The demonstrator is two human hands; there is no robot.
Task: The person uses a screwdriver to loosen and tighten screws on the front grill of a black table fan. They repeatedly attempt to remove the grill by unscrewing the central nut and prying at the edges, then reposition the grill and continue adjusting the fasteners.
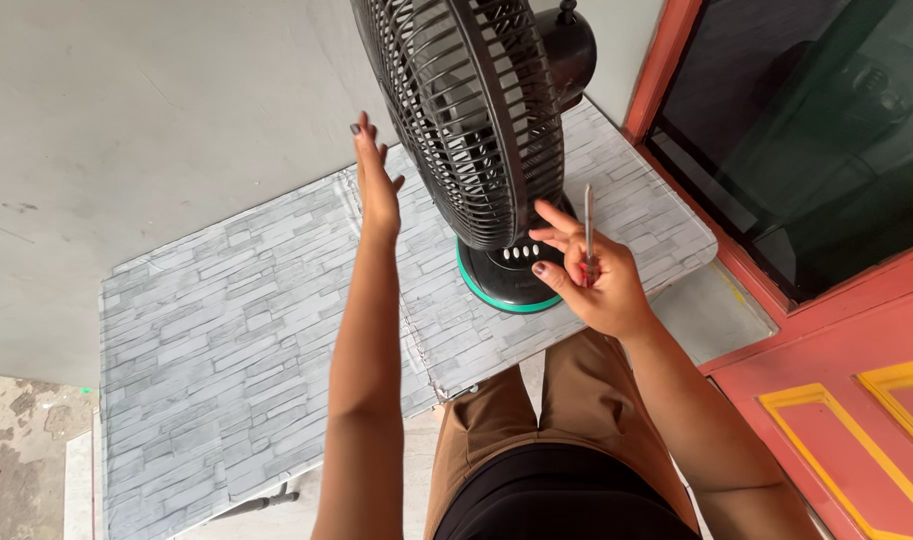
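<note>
On the table, head view: you are looking down at a black desk fan (476, 110) standing on a table (226, 330) covered in grey stone-pattern sheet
Fan position: it is sitting on its round, green-rimmed base (506, 280) toward the table's far right part, grille facing left
Left hand (376, 180): you are stretching it out flat, fingers spread and released, holding nothing, just beside the front grille
Right hand (591, 275): you are pinching a thin grey tool (588, 230), likely a screwdriver, upright near the base's buttons
Step in hand: you seem to be steadying the grille before working on it
Next move: it is calling for a firm left-hand hold and the tool tip brought to a fastener
</note>
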